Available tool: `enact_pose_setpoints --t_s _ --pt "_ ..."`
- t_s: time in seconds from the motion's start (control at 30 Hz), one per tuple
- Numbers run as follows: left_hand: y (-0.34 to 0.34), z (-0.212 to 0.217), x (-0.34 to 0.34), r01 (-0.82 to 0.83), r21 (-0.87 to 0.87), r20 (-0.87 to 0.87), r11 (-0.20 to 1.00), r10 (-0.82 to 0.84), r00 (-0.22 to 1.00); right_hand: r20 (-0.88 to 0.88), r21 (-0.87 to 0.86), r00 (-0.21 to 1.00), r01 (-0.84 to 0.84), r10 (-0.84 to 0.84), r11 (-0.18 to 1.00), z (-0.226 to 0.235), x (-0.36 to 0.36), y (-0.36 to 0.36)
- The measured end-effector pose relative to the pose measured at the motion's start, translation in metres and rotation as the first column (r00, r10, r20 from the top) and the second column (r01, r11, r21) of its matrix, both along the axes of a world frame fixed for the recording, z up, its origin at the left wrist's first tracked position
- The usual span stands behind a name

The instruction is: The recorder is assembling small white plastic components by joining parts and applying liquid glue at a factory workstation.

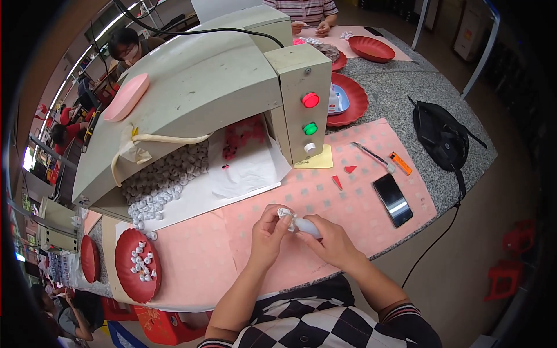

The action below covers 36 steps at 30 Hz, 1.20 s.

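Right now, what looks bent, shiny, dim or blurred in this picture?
Head view: the wide lens seems to bend the table, and the picture's rim is dark; a pale reflection crosses the phone. Same view: the machine is shaded inside its opening; neither left hand nor right hand looks obviously blurred.

Black phone [393,200] flat on pink sheet [415,185], right side. Small orange object [401,163] just beyond it, possibly a lighter; too small to be sure. Black bag [442,136] slumped on speckled grey worktop [387,93]. Pink tray [127,97] tilted atop beige machine [209,69]. Red scalloped dish [372,49] at far end. Red stool [503,274] on floor [452,255], right.
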State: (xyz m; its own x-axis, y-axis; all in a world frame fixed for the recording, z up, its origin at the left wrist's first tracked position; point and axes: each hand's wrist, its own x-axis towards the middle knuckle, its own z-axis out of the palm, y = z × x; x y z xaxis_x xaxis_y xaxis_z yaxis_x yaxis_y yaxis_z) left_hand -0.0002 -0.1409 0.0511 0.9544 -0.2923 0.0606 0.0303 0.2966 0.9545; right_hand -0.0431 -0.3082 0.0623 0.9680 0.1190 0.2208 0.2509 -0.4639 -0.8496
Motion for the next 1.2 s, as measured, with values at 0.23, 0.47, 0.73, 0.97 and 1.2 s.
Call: enact_pose_setpoints --t_s 0.23,0.47,0.73,0.97,1.2 --pt "0.005 0.003 -0.002 -0.023 -0.104 -0.181 0.994 0.004 0.983 -0.106 0.151 0.986 -0.109 0.126 0.983 -0.005 0.002 0.006" --pt "0.017 -0.001 -0.002 0.028 -0.301 -0.336 0.953 -0.133 0.932 -0.408 0.553 0.811 -0.147 0.42 0.82 -0.015 0.004 0.006" --pt "0.038 0.005 0.018 -0.085 -0.374 -0.354 0.924 -0.058 0.934 -0.286 0.361 0.93 -0.117 0.229 0.925 -0.02 -0.003 0.007" --pt "0.042 -0.007 0.015 -0.045 -0.643 -0.477 0.764 -0.353 0.805 -0.217 0.444 0.951 -0.103 0.218 0.89 -0.027 0.002 0.012" --pt "0.043 -0.016 0.014 -0.026 -0.701 -0.448 0.713 -0.411 0.794 0.079 0.152 0.997 -0.02 0.008 0.988 -0.022 0.008 0.006"
